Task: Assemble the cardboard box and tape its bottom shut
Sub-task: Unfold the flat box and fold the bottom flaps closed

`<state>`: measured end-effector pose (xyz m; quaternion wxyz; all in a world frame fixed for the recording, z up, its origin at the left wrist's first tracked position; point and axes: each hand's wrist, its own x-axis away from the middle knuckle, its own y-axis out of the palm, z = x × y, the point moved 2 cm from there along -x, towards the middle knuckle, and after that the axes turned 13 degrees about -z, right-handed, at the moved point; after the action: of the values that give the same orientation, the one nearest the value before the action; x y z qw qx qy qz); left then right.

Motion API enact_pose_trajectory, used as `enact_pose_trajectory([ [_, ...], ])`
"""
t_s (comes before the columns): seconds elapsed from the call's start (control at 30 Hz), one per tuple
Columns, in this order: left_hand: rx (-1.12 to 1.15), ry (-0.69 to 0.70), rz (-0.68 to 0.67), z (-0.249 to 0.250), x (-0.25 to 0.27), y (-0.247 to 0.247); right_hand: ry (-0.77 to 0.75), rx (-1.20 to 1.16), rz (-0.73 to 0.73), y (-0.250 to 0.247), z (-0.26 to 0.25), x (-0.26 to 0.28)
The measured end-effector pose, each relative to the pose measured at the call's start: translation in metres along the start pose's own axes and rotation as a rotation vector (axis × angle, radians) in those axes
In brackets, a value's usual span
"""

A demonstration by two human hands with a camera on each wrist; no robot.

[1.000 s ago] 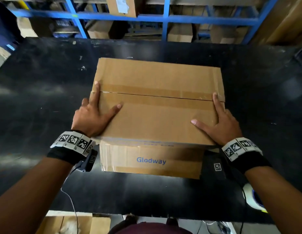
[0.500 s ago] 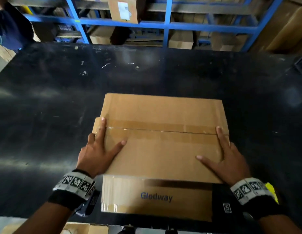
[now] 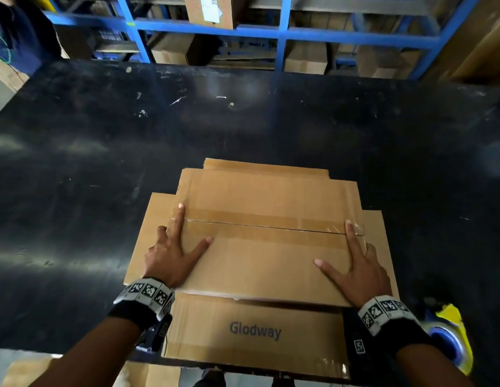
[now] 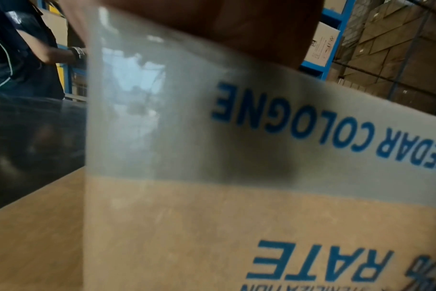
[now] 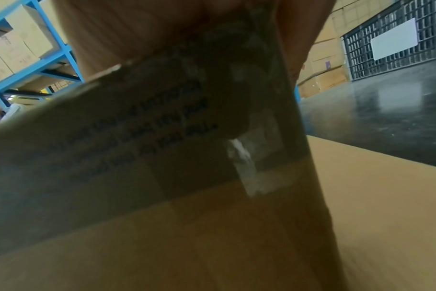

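Observation:
A brown cardboard box (image 3: 265,263) marked "Glodway" stands on the black table (image 3: 243,129), its closed flaps facing up. Brown tape (image 3: 260,224) runs along their centre seam. Loose flaps splay out flat on the table around its base. My left hand (image 3: 194,223) presses flat on the box's left top edge, index finger and thumb spread. My right hand (image 3: 332,243) presses likewise on the right top edge. In the wrist views the box sides (image 4: 212,216) (image 5: 187,236) fill the picture, with a clear tape strip (image 4: 137,118) running down the left one.
A yellow and blue tape dispenser (image 3: 450,339) lies on the table by my right wrist. Blue shelving (image 3: 282,34) with cartons stands behind the table. Another person (image 3: 16,32) stands at the far left corner. A grey crate (image 5: 391,47) stands beyond the table on the right.
The box has come down from a raised hold onto the table, and its lower flaps have spread out flat. Both hands kept their places on the top edges.

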<state>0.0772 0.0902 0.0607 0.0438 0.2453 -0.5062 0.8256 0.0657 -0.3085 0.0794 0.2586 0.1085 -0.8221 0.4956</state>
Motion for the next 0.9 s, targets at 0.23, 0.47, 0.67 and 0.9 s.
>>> enact_pose_trajectory([
  [0.23, -0.013, 0.023, 0.010, 0.007, -0.008, -0.002, -0.064, 0.037, 0.017, 0.000, 0.001, -0.011],
  [0.47, -0.054, -0.023, -0.011, 0.011, -0.008, -0.001, -0.091, 0.103, -0.010, 0.002, 0.003, -0.017],
  [0.67, -0.036, -0.043, -0.001, 0.007, -0.006, -0.001, -0.112, 0.154, 0.024, 0.008, -0.001, -0.019],
  [0.9, -0.348, 0.516, 0.061, 0.077, 0.008, 0.044, -0.094, 0.221, 0.037, 0.011, 0.006, -0.026],
])
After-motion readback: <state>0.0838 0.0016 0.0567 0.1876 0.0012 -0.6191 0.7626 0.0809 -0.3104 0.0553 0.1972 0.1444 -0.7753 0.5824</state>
